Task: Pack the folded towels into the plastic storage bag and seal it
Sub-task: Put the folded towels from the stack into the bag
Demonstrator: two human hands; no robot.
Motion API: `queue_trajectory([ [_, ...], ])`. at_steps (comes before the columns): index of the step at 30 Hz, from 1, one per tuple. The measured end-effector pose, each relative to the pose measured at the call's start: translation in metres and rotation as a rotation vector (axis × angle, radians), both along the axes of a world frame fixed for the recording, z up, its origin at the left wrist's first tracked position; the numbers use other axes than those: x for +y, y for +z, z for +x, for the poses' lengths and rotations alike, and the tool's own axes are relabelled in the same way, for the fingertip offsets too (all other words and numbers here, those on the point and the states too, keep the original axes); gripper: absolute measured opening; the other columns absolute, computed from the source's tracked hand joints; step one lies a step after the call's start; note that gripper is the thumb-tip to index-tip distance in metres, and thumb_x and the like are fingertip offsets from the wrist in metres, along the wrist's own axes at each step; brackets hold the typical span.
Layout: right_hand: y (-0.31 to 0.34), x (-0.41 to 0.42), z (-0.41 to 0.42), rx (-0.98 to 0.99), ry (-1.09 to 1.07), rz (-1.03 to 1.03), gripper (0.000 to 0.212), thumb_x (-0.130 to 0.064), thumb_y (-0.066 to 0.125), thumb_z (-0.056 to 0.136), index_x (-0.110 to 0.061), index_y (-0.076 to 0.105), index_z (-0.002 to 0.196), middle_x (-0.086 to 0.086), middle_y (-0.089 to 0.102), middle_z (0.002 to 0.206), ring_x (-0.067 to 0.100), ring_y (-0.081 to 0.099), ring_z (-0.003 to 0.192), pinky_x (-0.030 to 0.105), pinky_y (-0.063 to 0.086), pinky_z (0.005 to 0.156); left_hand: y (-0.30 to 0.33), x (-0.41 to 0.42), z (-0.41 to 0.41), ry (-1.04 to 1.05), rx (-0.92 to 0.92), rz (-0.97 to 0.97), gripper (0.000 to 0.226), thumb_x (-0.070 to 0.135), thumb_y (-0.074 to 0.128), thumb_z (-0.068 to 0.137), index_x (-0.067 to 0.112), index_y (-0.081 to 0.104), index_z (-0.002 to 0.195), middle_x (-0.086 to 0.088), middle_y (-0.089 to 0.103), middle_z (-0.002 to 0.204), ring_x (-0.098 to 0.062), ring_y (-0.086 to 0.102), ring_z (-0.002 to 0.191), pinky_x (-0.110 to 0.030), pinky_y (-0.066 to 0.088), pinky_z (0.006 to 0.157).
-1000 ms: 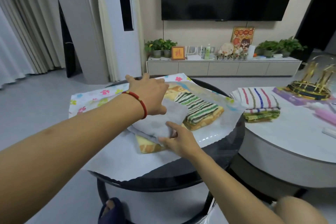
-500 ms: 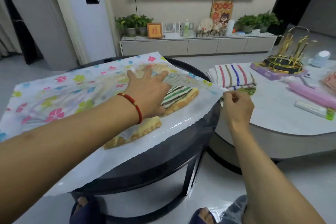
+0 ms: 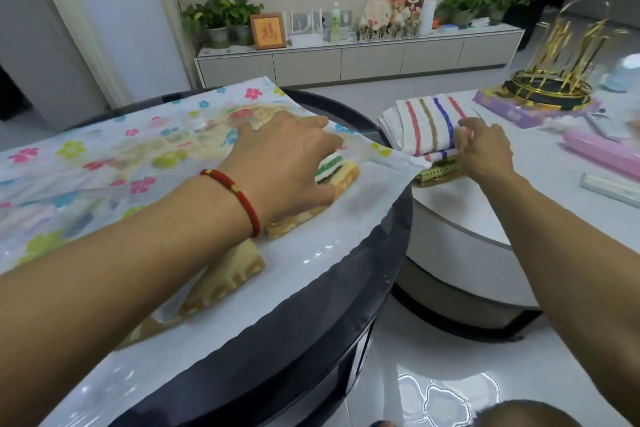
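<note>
The left hand [image 3: 287, 163] lies flat, fingers extended, pressing on the plastic storage bag [image 3: 346, 229] on the dark round surface [image 3: 346, 305], with folded towels [image 3: 341, 175] visible through the plastic beneath it. The right hand [image 3: 485, 149] is at the striped towel stack [image 3: 426, 125] on the adjoining white surface [image 3: 519, 211], to the right of the bag; its grip appears curled at the stack's near edge, though a firm hold cannot be confirmed. In my judgement the right hand, being nearer, must carry the stack leftward into the bag's mouth.
</note>
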State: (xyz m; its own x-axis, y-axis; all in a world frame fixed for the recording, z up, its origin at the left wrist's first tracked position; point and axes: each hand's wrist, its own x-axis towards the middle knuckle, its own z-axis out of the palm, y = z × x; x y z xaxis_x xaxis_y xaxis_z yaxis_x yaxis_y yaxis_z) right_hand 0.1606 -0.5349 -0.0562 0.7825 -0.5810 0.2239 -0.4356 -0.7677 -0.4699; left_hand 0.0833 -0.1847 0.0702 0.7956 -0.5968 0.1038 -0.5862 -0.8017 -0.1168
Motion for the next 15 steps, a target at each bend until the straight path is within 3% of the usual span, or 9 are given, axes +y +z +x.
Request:
queue_trajectory([
  [3, 0.006, -0.009, 0.014, 0.071, -0.079, -0.087, 0.032, -0.04, 0.048, 0.107, -0.027, 0.063, 0.132, 0.021, 0.063, 0.128, 0.042, 0.052, 0.122, 0.052, 0.037, 0.103, -0.004, -0.002, 0.006, 0.009, -0.011, 0.012, 0.055, 0.059, 0.05, 0.078, 0.03, 0.06, 0.124, -0.001, 0.055, 0.132, -0.033, 0.049, 0.121, -0.056, 0.049, 0.091],
  [6, 0.011, -0.011, 0.022, 0.054, -0.034, -0.141, 0.022, -0.025, 0.064, 0.1, -0.026, 0.065, 0.122, 0.021, 0.064, 0.124, 0.041, 0.057, 0.115, 0.052, 0.045, 0.101, -0.004, -0.001, 0.007, 0.003, -0.027, 0.003, 0.051, 0.055, 0.055, 0.081, 0.033, 0.057, 0.127, 0.001, 0.053, 0.134, -0.032, 0.046, 0.122, -0.056, 0.049, 0.091],
  [9, 0.02, -0.012, 0.028, 0.021, 0.046, 0.066, 0.039, -0.006, 0.071, 0.091, -0.028, 0.062, 0.123, 0.017, 0.063, 0.124, 0.033, 0.063, 0.095, 0.044, 0.059, 0.081, -0.003, 0.002, 0.004, 0.008, -0.025, -0.006, 0.05, 0.053, 0.054, 0.082, 0.038, 0.054, 0.13, 0.002, 0.056, 0.127, -0.033, 0.048, 0.117, -0.053, 0.049, 0.09],
  [12, 0.032, -0.019, 0.029, 0.117, 0.15, 0.295, 0.051, -0.008, 0.068, 0.093, -0.029, 0.06, 0.139, 0.012, 0.062, 0.116, 0.024, 0.063, 0.083, 0.031, 0.053, 0.066, -0.003, 0.016, -0.003, 0.049, -0.015, -0.032, 0.053, 0.052, 0.057, 0.083, 0.047, 0.049, 0.135, -0.001, 0.056, 0.118, -0.032, 0.049, 0.114, -0.05, 0.049, 0.09],
  [15, 0.045, -0.021, 0.012, 0.049, 0.171, 0.677, 0.039, -0.006, 0.063, 0.096, -0.018, 0.071, 0.132, 0.012, 0.067, 0.109, 0.02, 0.062, 0.081, 0.029, 0.056, 0.07, -0.004, 0.038, -0.018, 0.131, 0.007, -0.066, 0.056, 0.054, 0.059, 0.082, 0.05, 0.047, 0.136, -0.003, 0.049, 0.133, -0.031, 0.047, 0.12, -0.05, 0.047, 0.094],
])
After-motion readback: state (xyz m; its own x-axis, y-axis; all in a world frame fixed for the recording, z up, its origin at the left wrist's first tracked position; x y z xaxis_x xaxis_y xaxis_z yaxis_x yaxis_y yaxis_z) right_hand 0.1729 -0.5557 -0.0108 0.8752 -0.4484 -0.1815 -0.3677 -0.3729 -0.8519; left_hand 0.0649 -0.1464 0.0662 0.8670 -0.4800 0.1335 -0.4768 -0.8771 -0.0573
